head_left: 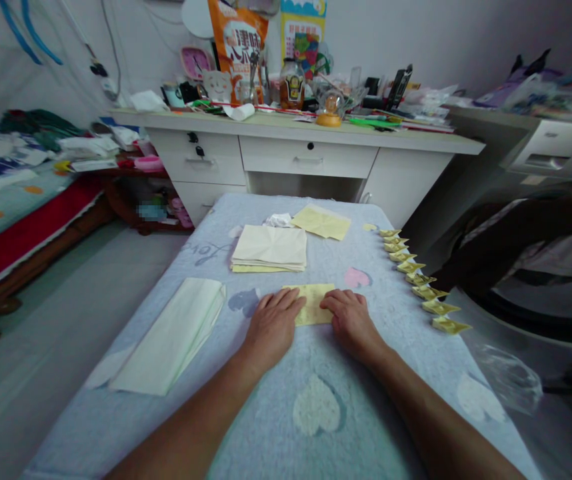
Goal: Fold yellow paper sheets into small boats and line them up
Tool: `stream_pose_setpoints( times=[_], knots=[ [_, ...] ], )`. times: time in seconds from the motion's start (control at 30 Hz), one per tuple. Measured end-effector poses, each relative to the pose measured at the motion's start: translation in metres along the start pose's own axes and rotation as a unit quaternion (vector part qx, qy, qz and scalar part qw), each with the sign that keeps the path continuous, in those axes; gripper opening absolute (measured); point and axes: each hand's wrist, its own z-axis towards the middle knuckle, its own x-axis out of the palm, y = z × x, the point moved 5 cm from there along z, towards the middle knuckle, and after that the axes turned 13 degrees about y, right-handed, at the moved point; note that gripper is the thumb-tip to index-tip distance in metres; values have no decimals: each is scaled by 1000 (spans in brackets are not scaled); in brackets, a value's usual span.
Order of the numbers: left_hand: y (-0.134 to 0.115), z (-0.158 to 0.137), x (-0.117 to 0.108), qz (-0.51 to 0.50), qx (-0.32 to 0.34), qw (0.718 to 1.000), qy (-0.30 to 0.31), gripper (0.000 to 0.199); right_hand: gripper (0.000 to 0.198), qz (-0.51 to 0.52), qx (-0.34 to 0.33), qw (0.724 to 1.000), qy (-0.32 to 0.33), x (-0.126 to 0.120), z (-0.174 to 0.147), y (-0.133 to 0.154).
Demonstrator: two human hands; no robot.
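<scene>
A small yellow sheet of folded paper [316, 313] lies flat on the cloth-covered table in front of me. My left hand [275, 321] rests over its left edge, fingers stretched out and lying flat on it. At the right edge, my right hand [355, 323] has its fingers bent and pressed together on the paper; its thumb is mostly hidden. Beyond my hands sits a stack of cream and yellow creased sheets [270, 247]. Behind that stack, to the right, are more yellow creased sheets [322, 221]. A row of several small folded yellow paper boats [429, 292] runs along the table's right side.
A folded pale green-white sheet [173, 337] lies left on the blue heart-patterned tablecloth [276, 427]. Crumpled white paper [279, 220] is behind the stack. A white desk [311, 157] crowded with items stands beyond the table, a bed [31, 220] at left, a washing machine [541, 213] at right.
</scene>
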Motion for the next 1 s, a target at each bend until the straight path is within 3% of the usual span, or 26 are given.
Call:
stream_pose_setpoints(
  times=[0.2,0.57,0.8,1.0],
  knots=[
    [9,-5,2,-25,14,999,31,46,16,-58,48,997,9,-4,-2,16],
    [23,-4,6,-49,17,994,100,49,28,-142,68,985,72,-6,2,28],
    [27,-3,3,-65,8,986,151,50,52,-148,147,978,19,1,10,43],
    [31,-4,-2,-86,1,978,190,52,63,-140,162,977,-2,5,10,48]
  ],
)
